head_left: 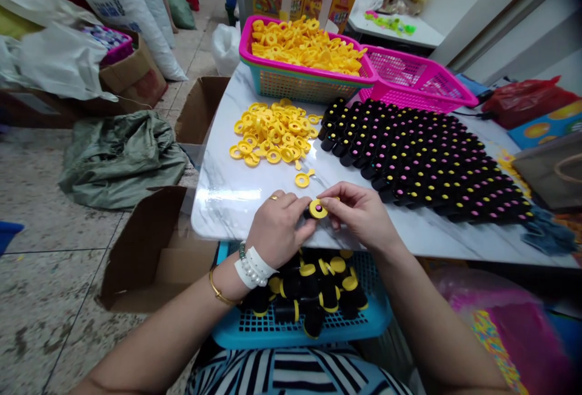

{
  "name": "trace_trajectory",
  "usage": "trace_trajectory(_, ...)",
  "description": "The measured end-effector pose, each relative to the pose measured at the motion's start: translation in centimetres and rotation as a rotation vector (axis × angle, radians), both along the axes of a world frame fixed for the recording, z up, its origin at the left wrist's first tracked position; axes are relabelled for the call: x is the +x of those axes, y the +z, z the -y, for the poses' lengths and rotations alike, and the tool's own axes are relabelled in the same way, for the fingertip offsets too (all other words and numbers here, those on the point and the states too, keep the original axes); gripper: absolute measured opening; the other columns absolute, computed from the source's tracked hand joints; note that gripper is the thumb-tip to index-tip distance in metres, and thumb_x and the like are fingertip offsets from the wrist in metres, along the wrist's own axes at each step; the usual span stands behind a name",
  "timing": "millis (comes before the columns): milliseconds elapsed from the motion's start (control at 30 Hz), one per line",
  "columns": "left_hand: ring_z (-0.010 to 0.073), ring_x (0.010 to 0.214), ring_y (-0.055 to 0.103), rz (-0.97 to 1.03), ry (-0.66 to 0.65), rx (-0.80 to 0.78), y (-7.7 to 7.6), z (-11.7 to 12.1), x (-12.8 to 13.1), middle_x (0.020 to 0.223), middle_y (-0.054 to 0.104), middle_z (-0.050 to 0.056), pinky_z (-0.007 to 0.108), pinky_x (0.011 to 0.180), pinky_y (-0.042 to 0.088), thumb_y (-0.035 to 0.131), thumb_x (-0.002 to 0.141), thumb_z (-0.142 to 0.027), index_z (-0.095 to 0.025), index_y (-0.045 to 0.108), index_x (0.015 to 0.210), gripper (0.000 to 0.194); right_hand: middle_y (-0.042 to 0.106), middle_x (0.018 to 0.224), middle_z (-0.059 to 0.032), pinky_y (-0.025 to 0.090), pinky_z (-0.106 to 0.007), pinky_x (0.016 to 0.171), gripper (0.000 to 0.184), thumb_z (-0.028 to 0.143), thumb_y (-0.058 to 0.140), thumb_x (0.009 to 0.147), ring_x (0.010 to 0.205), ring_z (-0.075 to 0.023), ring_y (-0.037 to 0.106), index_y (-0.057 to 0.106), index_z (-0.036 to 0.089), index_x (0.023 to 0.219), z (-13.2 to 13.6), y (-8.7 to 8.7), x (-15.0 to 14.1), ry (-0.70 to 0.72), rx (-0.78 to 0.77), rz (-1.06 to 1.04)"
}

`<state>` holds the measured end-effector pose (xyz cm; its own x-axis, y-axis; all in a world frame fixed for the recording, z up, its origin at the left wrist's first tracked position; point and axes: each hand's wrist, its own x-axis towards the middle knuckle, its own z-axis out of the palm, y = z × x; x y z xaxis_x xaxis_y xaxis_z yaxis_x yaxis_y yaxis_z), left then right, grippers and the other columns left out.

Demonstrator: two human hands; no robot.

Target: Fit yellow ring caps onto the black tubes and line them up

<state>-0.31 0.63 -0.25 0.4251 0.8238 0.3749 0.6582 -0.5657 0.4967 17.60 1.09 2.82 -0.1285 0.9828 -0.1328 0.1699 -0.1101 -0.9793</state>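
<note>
A black tube carrying a yellow ring is pinched between the fingertips of the left hand and right hand, just above the near edge of a marble table. Loose rings are heaped ahead of the hands, ranked tubes are laid out to the right, and a pink basket of rings is set beyond. A blue basket of ringed tubes is placed below the hands, while a cardboard box and green sack are seen to the left on the tiled floor.

Capped cylinders lay right on your desk, loose rings to their left. A basket sat below it.
</note>
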Motion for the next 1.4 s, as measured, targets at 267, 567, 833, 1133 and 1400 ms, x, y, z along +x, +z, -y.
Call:
trace_trajectory(267,0.0129,0.062,0.052,0.178,-0.006,-0.217,2.2,-0.6,0.5,0.065,0.059,0.0,0.026,0.061,0.039,0.054,0.09,-0.037,-0.016,0.065,0.081,0.025,0.059,0.048,0.0056,0.042,-0.018,0.038,0.018,0.034,0.065,0.083,0.037,-0.0091,0.053,0.055,0.019,0.083,0.3,-0.1,-0.5,0.023,-0.11,-0.044)
trace_trajectory(567,0.0128,0.068,0.055,0.186,0.086,-0.212,1.2,-0.5,1.4,0.08,0.06,0.001,0.025,0.063,0.043,0.048,0.095,-0.031,-0.016,0.06,0.099,0.02,0.053,0.043,0.0091,0.037,-0.016,0.033,0.02,0.037,0.063,0.084,0.032,-0.008,0.047,0.052,0.02,0.084,0.7,-1.0,-0.9,-0.037,-0.064,-0.052)
trace_trajectory(833,0.019,0.096,0.061,0.166,-0.015,0.009,0.0,0.6,0.9,0.106,0.058,0.009,0.032,0.083,0.053,0.053,0.094,-0.034,-0.019,0.057,0.12,0.03,0.066,0.078,0.0004,0.056,-0.021,0.056,0.028,0.035,0.069,0.081,0.059,-0.0086,0.064,0.063,0.016,0.101,0.0,-1.0,1.4,0.016,-0.169,-0.416)
trace_trajectory(1133,0.0189,0.099,0.06,0.201,-0.157,-0.138,0.8,-0.1,0.3,0.109,0.059,0.009,0.033,0.086,0.053,0.053,0.094,-0.028,-0.018,0.056,0.117,0.026,0.075,0.086,-0.0079,0.061,-0.024,0.072,0.034,0.029,0.077,0.076,0.077,-0.0161,0.073,0.07,0.013,0.105,-1.1,-1.1,4.3,0.193,-0.375,-0.422)
trace_trajectory(1400,0.0181,0.096,0.06,0.223,-0.136,-0.195,1.6,-0.6,0.4,0.104,0.06,0.007,0.031,0.084,0.052,0.056,0.092,-0.029,-0.019,0.06,0.112,0.023,0.059,0.054,0.0079,0.031,-0.012,0.027,0.03,0.036,0.075,0.076,0.031,-0.0039,0.044,0.054,0.018,0.087,-4.0,1.0,1.0,0.497,-0.436,-0.151)
